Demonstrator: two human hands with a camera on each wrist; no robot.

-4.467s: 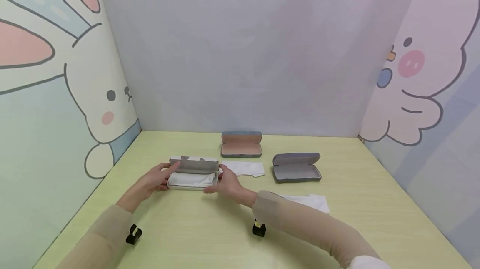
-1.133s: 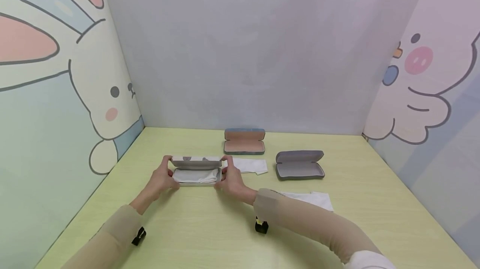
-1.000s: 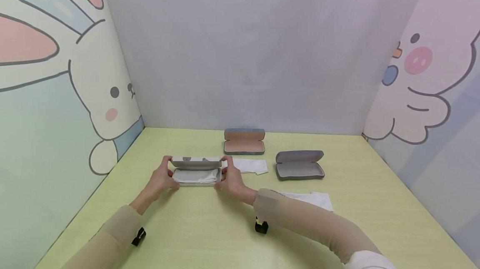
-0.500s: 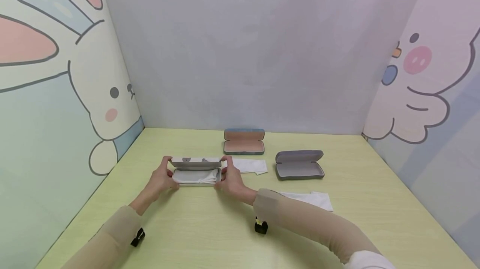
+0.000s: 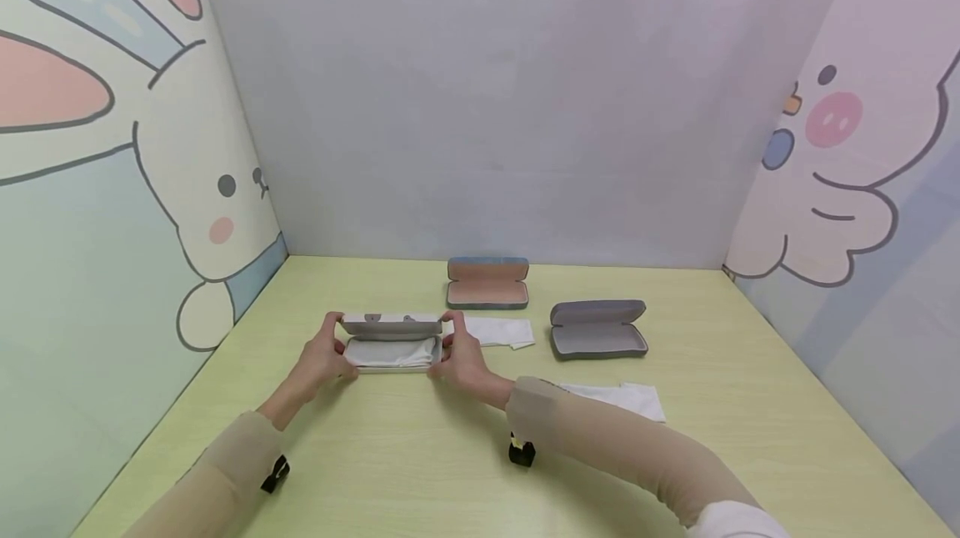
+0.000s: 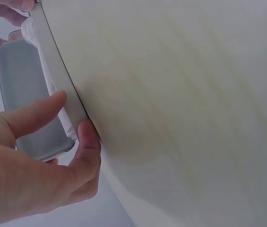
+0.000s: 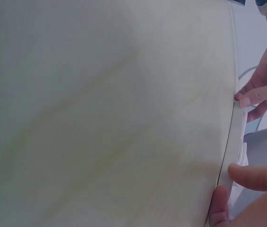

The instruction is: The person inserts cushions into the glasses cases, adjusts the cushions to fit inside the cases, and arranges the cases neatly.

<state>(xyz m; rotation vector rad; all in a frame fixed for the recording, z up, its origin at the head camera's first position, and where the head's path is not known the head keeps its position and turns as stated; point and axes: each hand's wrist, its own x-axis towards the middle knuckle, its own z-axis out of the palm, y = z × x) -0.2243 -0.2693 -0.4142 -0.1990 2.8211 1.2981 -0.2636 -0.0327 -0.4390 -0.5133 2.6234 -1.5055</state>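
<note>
cases point(image 5: 597, 340) number three, cloths point(image 5: 487, 332) three; left hand point(image 5: 321, 361) and right hand point(image 5: 464, 364) pinch the white case's point(image 5: 392, 329) ends

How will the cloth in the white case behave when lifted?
Probably floppy: the cloth shows soft creases and a bunched right end. Likely light for its size, since it looks like thin fabric lying low in the open white case. It may unfold as it comes up, because nothing visible fastens its folds.
</note>
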